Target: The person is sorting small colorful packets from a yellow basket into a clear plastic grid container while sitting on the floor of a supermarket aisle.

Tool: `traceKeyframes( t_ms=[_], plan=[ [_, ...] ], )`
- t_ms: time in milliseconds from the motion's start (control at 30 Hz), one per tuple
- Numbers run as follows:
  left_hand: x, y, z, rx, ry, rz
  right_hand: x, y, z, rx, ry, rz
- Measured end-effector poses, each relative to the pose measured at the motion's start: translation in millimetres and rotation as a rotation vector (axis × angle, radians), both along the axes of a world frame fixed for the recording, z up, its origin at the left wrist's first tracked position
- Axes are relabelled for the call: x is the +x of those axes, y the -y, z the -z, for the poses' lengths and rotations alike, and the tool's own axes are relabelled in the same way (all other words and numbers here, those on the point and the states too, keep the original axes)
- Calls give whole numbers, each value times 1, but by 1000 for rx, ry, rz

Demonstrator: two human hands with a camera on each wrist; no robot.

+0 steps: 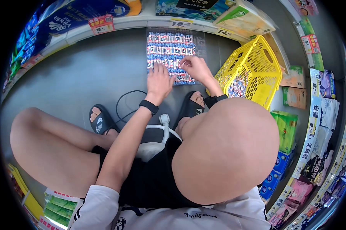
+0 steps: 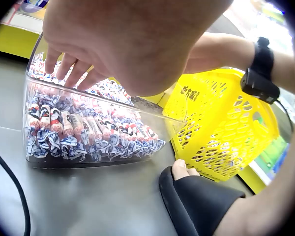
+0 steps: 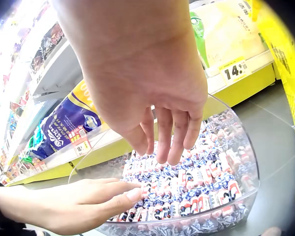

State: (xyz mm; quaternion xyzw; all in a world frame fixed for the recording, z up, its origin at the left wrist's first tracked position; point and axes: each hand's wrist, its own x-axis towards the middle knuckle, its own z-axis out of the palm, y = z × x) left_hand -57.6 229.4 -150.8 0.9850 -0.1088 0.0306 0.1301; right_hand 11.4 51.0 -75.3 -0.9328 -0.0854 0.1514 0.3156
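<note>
A clear plastic bin on the floor holds rows of wrapped candies in white, red and blue wrappers. My left hand lies over the near-left part of the rows, its fingers straight and touching the candies. Over the right side of the rows, my right hand hangs with loosely bent fingers; the right wrist view shows nothing between them. More of the same candies lie inside a yellow basket just right of the bin.
Shelves with tissue packs and price tags run behind the bin and along the right. Sandaled feet stand on the grey floor on either side of a black cable. A white stool is between the legs.
</note>
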Motion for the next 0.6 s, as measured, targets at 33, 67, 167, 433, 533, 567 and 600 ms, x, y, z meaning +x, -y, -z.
traceKeyframes(
  t_ms=[33, 67, 167, 433, 533, 567, 600],
  plan=[
    [0, -1, 0, 14, -16, -5, -1, 2, 1, -1, 0, 0],
    [-1, 0, -2, 15, -13, -1, -4, 5, 0, -13, -6, 2],
    [-2, -3, 1, 60, 14, 15, -6, 11, 3, -17, -15, 4],
    [-2, 0, 0, 139, -62, -10, -9, 14, -3, -13, -18, 29],
    [-1, 1, -1, 181, -92, -15, -10, 16, -5, -17, -8, 26],
    [-1, 1, -2, 179, -92, -18, -10, 16, -6, -20, -7, 22],
    [-2, 0, -1, 179, -82, -20, -10, 17, -5, -23, -8, 19]
  ],
)
